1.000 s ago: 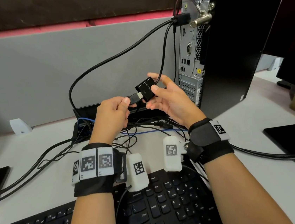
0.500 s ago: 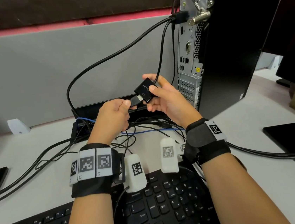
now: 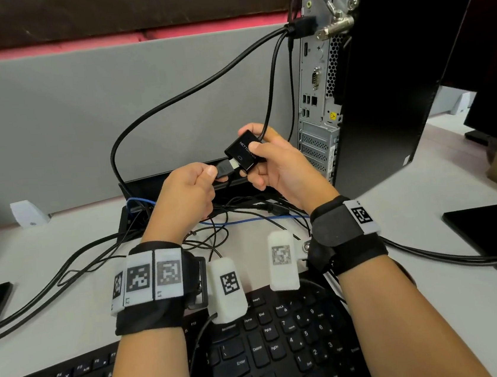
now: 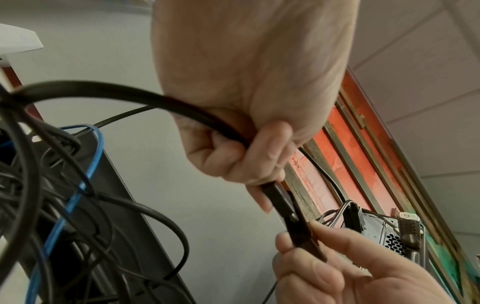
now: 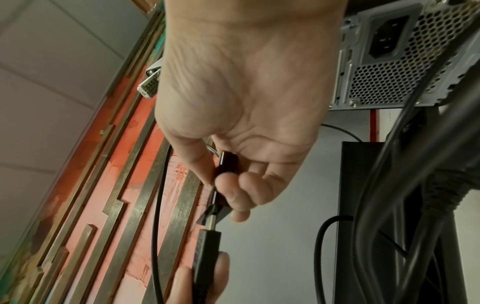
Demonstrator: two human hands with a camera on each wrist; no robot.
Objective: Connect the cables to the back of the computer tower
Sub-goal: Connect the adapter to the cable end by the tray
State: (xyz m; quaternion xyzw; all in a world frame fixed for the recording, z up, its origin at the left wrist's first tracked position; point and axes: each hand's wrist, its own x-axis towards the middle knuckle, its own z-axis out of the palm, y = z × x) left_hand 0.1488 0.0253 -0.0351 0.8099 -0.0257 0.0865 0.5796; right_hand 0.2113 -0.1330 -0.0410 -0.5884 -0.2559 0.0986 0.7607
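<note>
My right hand (image 3: 264, 163) holds a small black adapter box (image 3: 243, 154) between thumb and fingers, in front of the tower's rear panel (image 3: 318, 93). The adapter's own thin cable (image 3: 272, 86) climbs to a plug (image 3: 303, 27) at the top of that panel. My left hand (image 3: 188, 192) pinches a black cable plug (image 3: 223, 170) whose metal tip sits at the adapter's port. The wrist views show the plug (image 4: 279, 200) in my left fingers and the metal tip (image 5: 210, 222) partly showing at the adapter (image 5: 227, 164). The black computer tower (image 3: 389, 79) stands upright at the right.
A tangle of black and blue cables (image 3: 238, 217) lies on the desk (image 3: 61, 240) by a black cable tray (image 3: 147, 184). A black keyboard (image 3: 260, 357) sits close to me. A grey partition (image 3: 78, 121) runs behind. Dark monitor bases (image 3: 493, 228) flank the right.
Both hands have stayed together in front of the tower. The adapter has tipped a little and the plug sits closer to its port.
</note>
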